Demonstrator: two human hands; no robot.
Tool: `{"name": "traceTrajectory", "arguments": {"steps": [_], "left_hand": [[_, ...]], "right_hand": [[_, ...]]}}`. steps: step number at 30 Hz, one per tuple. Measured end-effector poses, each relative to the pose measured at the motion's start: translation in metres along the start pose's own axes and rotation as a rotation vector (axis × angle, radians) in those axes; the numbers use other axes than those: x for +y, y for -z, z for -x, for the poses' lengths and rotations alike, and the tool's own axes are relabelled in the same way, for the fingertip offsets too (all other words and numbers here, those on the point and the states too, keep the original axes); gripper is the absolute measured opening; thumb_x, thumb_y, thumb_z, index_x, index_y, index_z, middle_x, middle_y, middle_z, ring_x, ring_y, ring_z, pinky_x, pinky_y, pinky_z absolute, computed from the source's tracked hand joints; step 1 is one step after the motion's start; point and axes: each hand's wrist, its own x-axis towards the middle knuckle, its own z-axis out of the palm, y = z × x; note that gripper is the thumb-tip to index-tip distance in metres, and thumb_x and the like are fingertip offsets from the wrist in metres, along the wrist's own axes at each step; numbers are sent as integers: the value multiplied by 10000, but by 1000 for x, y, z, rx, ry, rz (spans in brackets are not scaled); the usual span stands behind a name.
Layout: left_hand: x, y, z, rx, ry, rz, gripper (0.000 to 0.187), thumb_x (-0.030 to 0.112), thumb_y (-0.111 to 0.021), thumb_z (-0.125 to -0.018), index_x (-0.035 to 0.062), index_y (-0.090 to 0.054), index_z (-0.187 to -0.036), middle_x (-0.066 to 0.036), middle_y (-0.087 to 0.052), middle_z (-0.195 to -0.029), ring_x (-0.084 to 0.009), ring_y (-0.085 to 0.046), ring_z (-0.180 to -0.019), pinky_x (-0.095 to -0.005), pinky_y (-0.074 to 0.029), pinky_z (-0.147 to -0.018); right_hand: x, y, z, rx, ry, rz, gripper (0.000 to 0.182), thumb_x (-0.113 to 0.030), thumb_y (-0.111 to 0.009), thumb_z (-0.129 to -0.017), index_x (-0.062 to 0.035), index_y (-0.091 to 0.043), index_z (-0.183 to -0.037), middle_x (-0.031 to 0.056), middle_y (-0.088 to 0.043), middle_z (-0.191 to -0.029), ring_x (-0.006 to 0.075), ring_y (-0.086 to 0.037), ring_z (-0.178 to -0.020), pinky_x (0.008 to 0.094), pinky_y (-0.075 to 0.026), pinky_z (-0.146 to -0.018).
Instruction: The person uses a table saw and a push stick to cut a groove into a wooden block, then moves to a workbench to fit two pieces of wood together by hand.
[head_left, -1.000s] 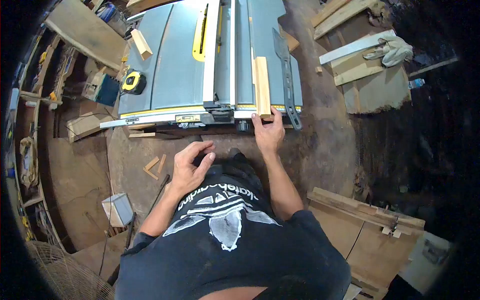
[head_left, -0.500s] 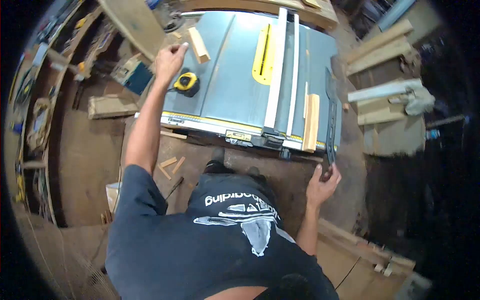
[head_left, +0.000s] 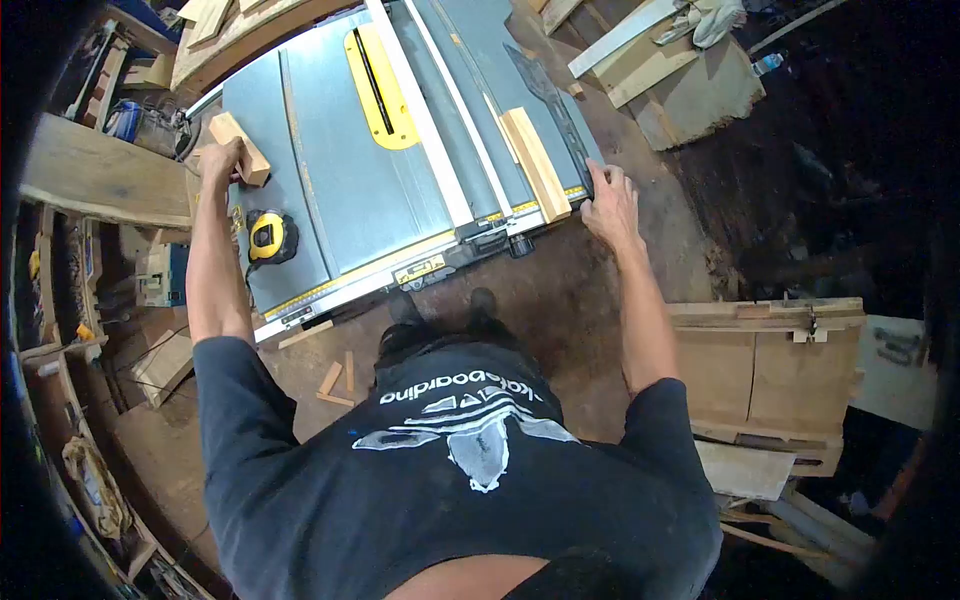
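- From my remote seat, I see the short wooden block [head_left: 240, 148] at the far left of the grey tabletop [head_left: 320, 130], right against my left hand [head_left: 217, 162].
- Its long axis runs slantwise, from the far left end to a nearer end more to the right, leaning much as the long white rail [head_left: 425, 115] does.
- My left hand meets the block from its left side, fingers curled in against it; I cannot tell whether they grip it or only touch it.
- My right hand [head_left: 614, 208] is well apart from that block, across the tabletop at the right edge, so the left is clearly the nearer one.
- The right hand is partly curled, forefinger reaching out to the near end of the black bar [head_left: 545, 88]; I cannot tell how firmly it pinches.
- The longer piece of wood [head_left: 537, 165] lies between the white rail and the black bar, its near end close to my right hand.
- The tape measure [head_left: 268, 237] sits just nearer me than the short block, apart from it.
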Motion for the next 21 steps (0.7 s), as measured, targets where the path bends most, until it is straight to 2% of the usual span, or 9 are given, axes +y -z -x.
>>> {"name": "traceTrajectory", "arguments": {"steps": [1, 4, 7, 11, 13, 15, 17, 19, 21], "left_hand": [[2, 7, 5, 13, -1, 2, 500, 411, -717, -863, -57, -721, -1042, -150, -731, -1019, -218, -731, -746, -333, -599, -605], [18, 42, 61, -13, -106, 653, 417, 288, -676, -952, -60, -648, -1180, -95, -708, -954, -156, -698, -749, -293, -579, -634], [31, 42, 166, -8, -298, 716, 423, 327, -701, -947, -54, -670, -1131, -50, -671, -895, -95, -622, -729, -236, -485, -604], [57, -43, 321, 91, -199, 523, 491, 287, -715, -956, -68, -609, -1278, -33, -683, -882, -83, -604, -695, -240, -500, -595], [35, -98, 339, -101, -163, 766, 519, 185, -722, -952, -97, -530, -1342, -78, -717, -935, -97, -650, -713, -218, -514, -582], [44, -126, 361, -158, -16, 859, 550, 172, -694, -972, -114, -464, -1381, -85, -717, -919, -86, -647, -698, -222, -509, -578], [55, -140, 378, -189, 29, 918, 550, 165, -692, -973, -113, -458, -1386, -82, -719, -905, -79, -634, -690, -214, -494, -583], [67, -142, 390, -211, 32, 915, 553, 163, -692, -973, -111, -456, -1392, -58, -707, -868, -65, -605, -673, -206, -471, -581], [69, -148, 391, -248, -11, 915, 561, 169, -695, -972, -108, -455, -1396, -39, -690, -841, -56, -582, -659, -207, -459, -580]], "right_hand": [[5, -3, -6, 8, 8, -6, 692, -86, -663, -783, -123, -477, -1448, 187, -506, -1303, 405, -501, -1207, 535, -425, -1014], [15, -7, -17, 12, 65, -72, 633, -82, -641, -800, -120, -495, -1415, 197, -509, -1289, 411, -548, -1135, 510, -460, -988], [21, -4, -25, -32, 29, -146, 581, -84, -636, -813, -93, -503, -1378, 226, -531, -1265, 432, -569, -1110, 496, -484, -966], [23, 4, -21, 81, -92, -512, 528, -144, -693, -820, -19, -536, -1308, 267, -634, -1132, 433, -628, -1049, 482, -513, -916], [16, -13, -2, 194, -143, -740, 609, -259, -791, -798, 54, -555, -1265, 228, -698, -1014, 372, -693, -917, 447, -532, -850], [-22, 25, 26, -20, -296, -802, 786, -339, -888, -705, 67, -549, -1287, 163, -697, -1005, 302, -688, -913, 402, -538, -835], [-33, 6, 34, 128, -194, -698, 807, -363, -873, -706, 71, -544, -1301, 237, -677, -1133, 371, -665, -1058, 439, -508, -946], [-39, -7, 26, 60, -209, -729, 787, -346, -860, -709, 67, -552, -1304, 272, -646, -1212, 399, -629, -1144, 455, -480, -999], [-34, -8, 14, 129, -164, -684, 678, -292, -826, -729, 75, -597, -1250, 265, -676, -1156, 385, -668, -1070, 433, -508, -954]]}}
